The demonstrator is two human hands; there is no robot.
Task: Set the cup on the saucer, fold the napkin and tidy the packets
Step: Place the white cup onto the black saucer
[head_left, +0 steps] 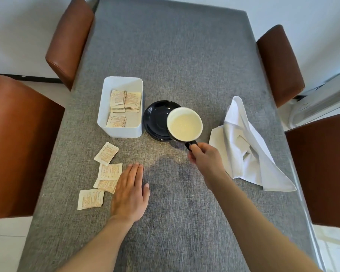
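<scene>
My right hand (205,159) grips the black handle of the cup (184,124), a black cup with a cream inside. The cup hangs over the right edge of the black saucer (155,120); whether it touches the saucer I cannot tell. A crumpled white napkin (247,146) lies unfolded to the right. Several cream packets (106,171) lie loose at the front left. My left hand (131,191) rests flat on the table with fingers together, its edge over one packet. More packets lie inside the white box (120,130).
The table (175,55) is covered in grey cloth. Brown chairs stand at the left (18,144), back left (71,38), back right (279,63) and right (322,169). A white appliance (322,103) sits by the right wall.
</scene>
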